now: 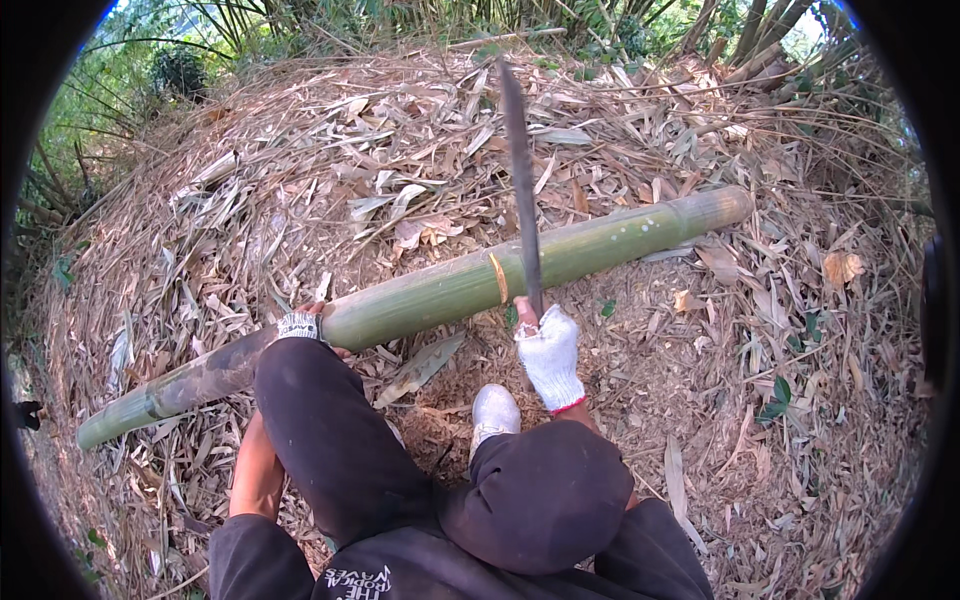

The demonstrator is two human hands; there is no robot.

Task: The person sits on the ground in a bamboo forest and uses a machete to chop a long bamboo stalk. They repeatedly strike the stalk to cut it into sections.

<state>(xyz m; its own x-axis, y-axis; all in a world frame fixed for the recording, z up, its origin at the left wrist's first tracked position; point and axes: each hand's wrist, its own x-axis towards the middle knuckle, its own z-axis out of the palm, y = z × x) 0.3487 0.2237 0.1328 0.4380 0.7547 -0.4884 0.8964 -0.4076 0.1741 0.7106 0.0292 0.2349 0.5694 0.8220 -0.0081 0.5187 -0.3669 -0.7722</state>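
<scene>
A thick green bamboo pole (610, 243) lies slanting across the ground before me, its far right end higher in the picture. A narrow orange-tan cut (499, 278) marks its upper side near the middle. In my right hand (551, 355), in a white fingerless glove, is the handle of a long dark machete (522, 170); its blade points up and away, just right of the cut. My left hand (299, 324), also gloved, grips the bamboo to the left, partly hidden behind my knee. Left of it runs a darker bamboo length (205, 378); whether both are one piece I cannot tell.
Dry bamboo leaves (400, 200) and wood chips cover the sloping ground. My bent knees (545, 495) and a white shoe (495, 410) are close below the pole. Bamboo stems (765, 30) and green growth stand along the far edge.
</scene>
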